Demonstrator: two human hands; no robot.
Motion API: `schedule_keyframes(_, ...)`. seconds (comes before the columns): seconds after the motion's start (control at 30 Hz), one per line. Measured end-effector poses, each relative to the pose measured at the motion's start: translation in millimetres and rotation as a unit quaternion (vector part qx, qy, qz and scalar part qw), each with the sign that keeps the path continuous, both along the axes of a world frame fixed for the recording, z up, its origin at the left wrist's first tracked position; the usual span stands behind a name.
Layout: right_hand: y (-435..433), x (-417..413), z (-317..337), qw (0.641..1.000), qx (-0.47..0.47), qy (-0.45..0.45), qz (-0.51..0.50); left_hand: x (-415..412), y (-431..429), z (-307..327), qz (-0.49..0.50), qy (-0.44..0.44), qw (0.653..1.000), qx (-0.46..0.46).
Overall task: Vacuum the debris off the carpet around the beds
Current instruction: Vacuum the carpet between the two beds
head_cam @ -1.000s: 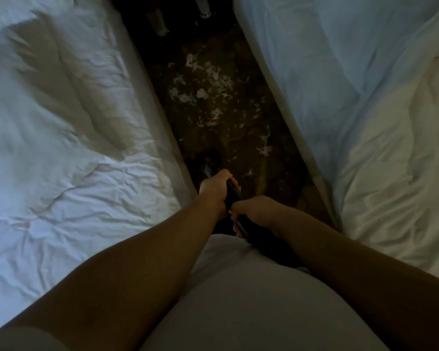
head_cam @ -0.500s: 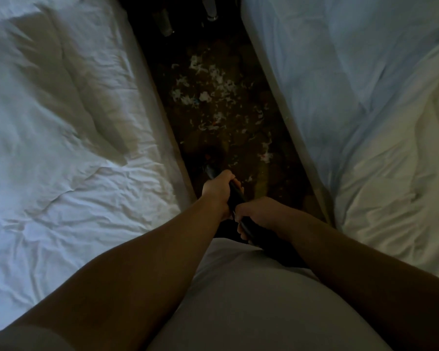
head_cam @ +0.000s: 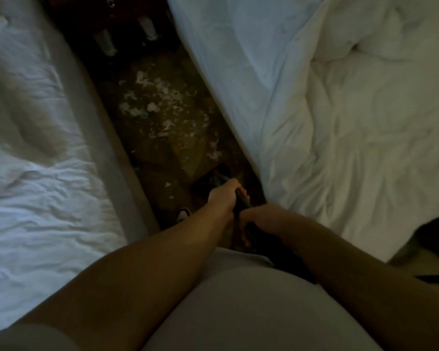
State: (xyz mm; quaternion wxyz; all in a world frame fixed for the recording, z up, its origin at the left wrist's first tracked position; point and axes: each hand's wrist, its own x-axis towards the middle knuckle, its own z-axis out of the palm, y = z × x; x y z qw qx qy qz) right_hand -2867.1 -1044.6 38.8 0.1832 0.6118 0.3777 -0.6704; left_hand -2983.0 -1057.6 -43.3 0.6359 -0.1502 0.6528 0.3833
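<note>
Both hands grip the black vacuum handle [head_cam: 241,202] over the dark carpet strip [head_cam: 162,153] between two beds. My left hand [head_cam: 224,196] holds it higher up, my right hand [head_cam: 257,219] just behind it. The dark vacuum head [head_cam: 214,177] sits on the carpet just ahead of my left hand, close to the right bed. White paper scraps, the debris [head_cam: 157,102], are scattered over the carpet beyond the head. A few small scraps [head_cam: 168,184] lie left of the head.
The left bed [head_cam: 36,148] and the right bed [head_cam: 340,110], both in crumpled white sheets, wall in the narrow strip. Two pale furniture legs [head_cam: 147,27] stand at the far end. My shoe tip [head_cam: 184,214] shows near the left bed. A dark object [head_cam: 436,231] lies on the right bed's edge.
The view has swung right and the vacuum head now sits nearer the right bed. My hands keep the same grip on the handle. A shoe tip has come into view.
</note>
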Motion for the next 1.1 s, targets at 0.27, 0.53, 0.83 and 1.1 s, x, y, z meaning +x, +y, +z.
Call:
schedule_keyframes(0.27, -24, 81, 7, 1.0, 0.007, -0.025, -0.014, 89, -19, -4, -0.035, -0.015, 0.999, -0.001)
schedule_keyframes(0.53, -43, 50, -1, 1.0, 0.0, -0.014, 0.01, 53, -45, -3, -0.007, -0.015, 1.0, -0.012)
schedule_keyframes(0.83, -45, -81, -12, 0.998, -0.021, 0.021, 0.047, -90, -63, -17, 0.021, 0.029, 0.999, -0.024)
schedule_keyframes(1.1, -41, -212, -21, 0.998, -0.023, 0.042, 0.048, -222, -59, -20, 0.022, 0.034, 0.999, -0.006)
